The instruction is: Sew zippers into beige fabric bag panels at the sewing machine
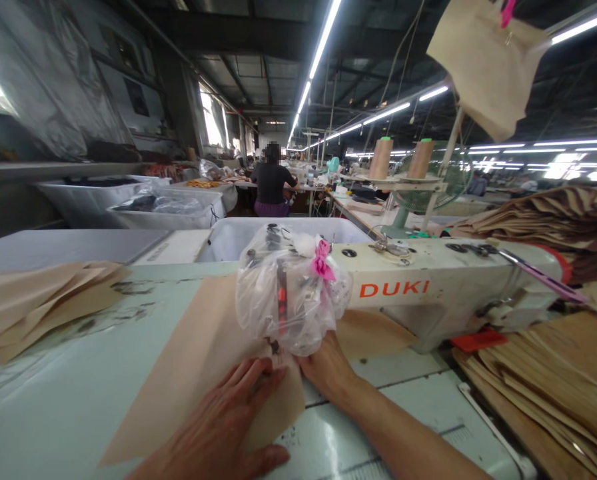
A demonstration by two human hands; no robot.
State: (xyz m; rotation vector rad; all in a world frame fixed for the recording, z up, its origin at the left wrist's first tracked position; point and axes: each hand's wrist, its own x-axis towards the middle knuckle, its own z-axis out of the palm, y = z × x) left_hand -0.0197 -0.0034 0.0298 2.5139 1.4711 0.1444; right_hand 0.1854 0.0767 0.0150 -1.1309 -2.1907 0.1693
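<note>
A tan fabric piece (pixel 178 373) lies under the needle end of a sewing machine (pixel 393 287) marked DUKI. Clear plastic wrap (pixel 303 313) tied with a pink strip (pixel 322 260) covers the machine's head. My left hand (pixel 228 407) rests flat on the fabric just in front of the presser foot (pixel 274 347), its fingers stretched out. To the right of the foot, my right hand (pixel 326 367) is at the fabric's edge, its fingertips partly hidden by the plastic, so I cannot see what they grip. More tan fabric (pixel 373 333) shows behind it, beneath the machine arm.
Stacked tan pieces lie at left (pixel 43 300) and right (pixel 553 380). Pink-handled scissors (pixel 543 277) rest on the machine. Behind it are a white bin (pixel 228 233), thread cones (pixel 380 159) and a fan (pixel 443 177). A person (pixel 273 183) sits farther back.
</note>
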